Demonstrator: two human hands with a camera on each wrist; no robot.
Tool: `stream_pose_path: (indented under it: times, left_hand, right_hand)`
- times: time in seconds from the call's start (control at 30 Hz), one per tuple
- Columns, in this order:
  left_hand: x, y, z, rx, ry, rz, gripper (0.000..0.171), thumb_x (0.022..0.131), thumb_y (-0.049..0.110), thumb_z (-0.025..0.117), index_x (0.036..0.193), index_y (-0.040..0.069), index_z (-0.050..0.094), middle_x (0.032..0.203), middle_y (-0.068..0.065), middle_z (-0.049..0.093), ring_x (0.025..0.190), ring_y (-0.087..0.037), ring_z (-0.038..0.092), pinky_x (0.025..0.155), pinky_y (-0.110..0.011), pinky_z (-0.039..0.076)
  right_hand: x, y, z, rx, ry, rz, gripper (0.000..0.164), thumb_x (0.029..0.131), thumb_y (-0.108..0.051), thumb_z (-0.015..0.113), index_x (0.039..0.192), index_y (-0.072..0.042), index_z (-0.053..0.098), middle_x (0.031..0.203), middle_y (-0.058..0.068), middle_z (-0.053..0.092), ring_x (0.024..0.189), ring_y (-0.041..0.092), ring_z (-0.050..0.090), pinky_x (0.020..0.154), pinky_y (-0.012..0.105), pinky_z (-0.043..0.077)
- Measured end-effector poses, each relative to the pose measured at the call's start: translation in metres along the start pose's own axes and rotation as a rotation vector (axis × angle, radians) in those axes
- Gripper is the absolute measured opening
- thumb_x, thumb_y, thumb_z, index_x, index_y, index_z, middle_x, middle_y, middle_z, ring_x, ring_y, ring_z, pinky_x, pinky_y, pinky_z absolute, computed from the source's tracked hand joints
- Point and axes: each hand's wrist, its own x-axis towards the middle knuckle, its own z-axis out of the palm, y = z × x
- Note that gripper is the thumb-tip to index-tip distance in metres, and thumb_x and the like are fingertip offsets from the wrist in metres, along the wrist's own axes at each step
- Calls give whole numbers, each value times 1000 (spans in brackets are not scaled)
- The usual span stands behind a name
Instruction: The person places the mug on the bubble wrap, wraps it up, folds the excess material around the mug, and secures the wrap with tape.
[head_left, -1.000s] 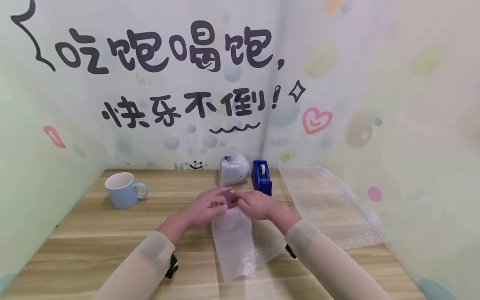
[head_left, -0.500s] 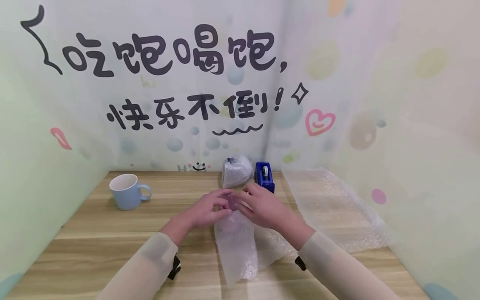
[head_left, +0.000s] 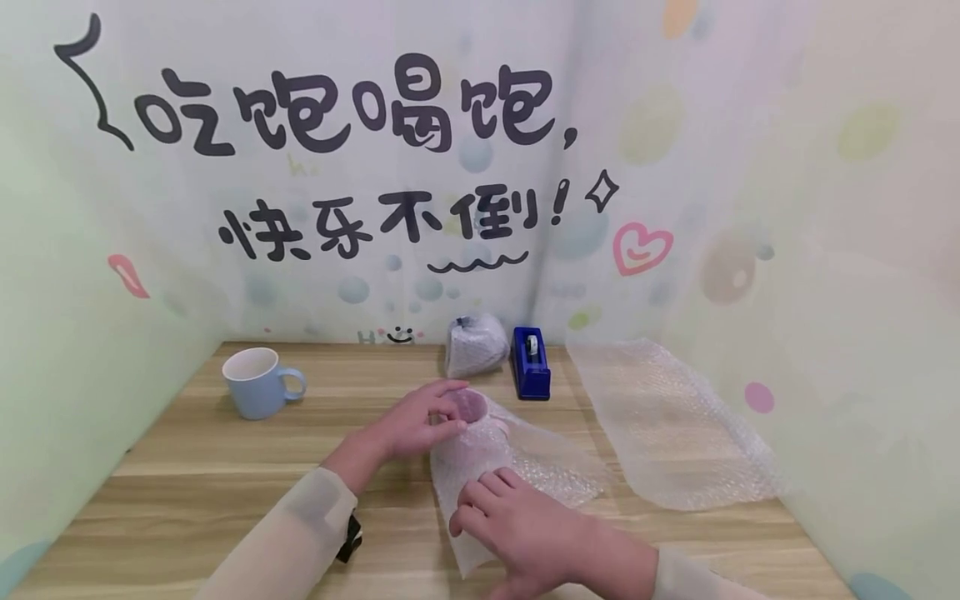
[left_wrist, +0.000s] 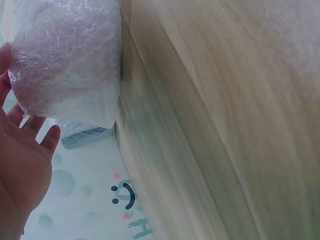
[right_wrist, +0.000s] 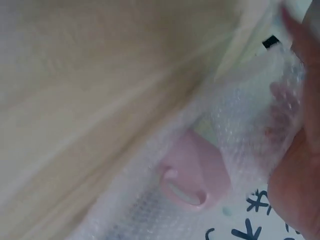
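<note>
A pink mug (head_left: 471, 406) stands with bubble wrap (head_left: 472, 454) around its left and front sides. My left hand (head_left: 412, 421) holds the wrapped mug at its rim from the left. In the left wrist view, that hand's fingers (left_wrist: 34, 125) lie against the wrapped side. My right hand (head_left: 517, 525) is over the near end of the wrap, its fingers loosely bent. The right wrist view shows the mug's handle (right_wrist: 186, 192) outside the wrap, and the right hand (right_wrist: 300, 165) beside a raised part of the sheet.
A light blue mug (head_left: 258, 387) stands at the left. Behind the pink mug are a bubble-wrapped bundle (head_left: 477, 346) and a blue tape dispenser (head_left: 531, 367). Another bubble-wrap sheet (head_left: 675, 425) lies along the right. A wall (head_left: 390, 283) rises behind the table.
My right hand has left the pink mug's rim and come toward me, over the near end of the wrap. The left hand stays at the mug. The head view has shifted slightly.
</note>
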Motion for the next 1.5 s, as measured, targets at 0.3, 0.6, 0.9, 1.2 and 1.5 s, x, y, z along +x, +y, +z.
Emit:
stream_pose_path:
  times: [0.3,0.6,0.9,1.2,1.5]
  left_hand:
    - [-2,1,0,33,-23,-45,32,106,34,66,105,11,87,168,-16,51,157,-47,44,128,-70,35]
    - [-3,4,-1,16,-38,-82,36,107,35,64,113,8,87,173,-12,45,162,-44,38,132,-66,30]
    - [-7,-4,4,-7,-15,-69,37,110,36,62,115,9,86,176,-12,41,163,-46,35,132,-68,29]
    - [-10,-6,9,-38,19,-55,36,109,18,54,134,10,79,177,-14,40,163,-46,36,131,-68,31]
    - [-5,-59,25,-176,80,195,50,101,17,43,140,7,72,176,-10,42,164,-30,38,135,-44,34]
  right_hand:
    - [3,-5,14,-152,102,14,51,75,-57,93,110,-30,66,107,-14,60,104,10,58,96,28,47]
    - [7,3,10,-118,202,-16,31,82,-40,92,104,-31,73,101,-18,69,101,6,65,92,27,50]
    - [24,22,-10,-57,383,74,23,90,-28,90,105,-23,73,102,-12,76,103,10,72,94,35,58]
    - [53,51,-22,14,473,228,16,97,-24,85,107,-16,76,108,-1,82,101,17,79,80,37,61]
    - [70,72,-15,18,497,293,14,95,-20,86,107,-16,80,103,-4,82,94,16,78,83,37,63]
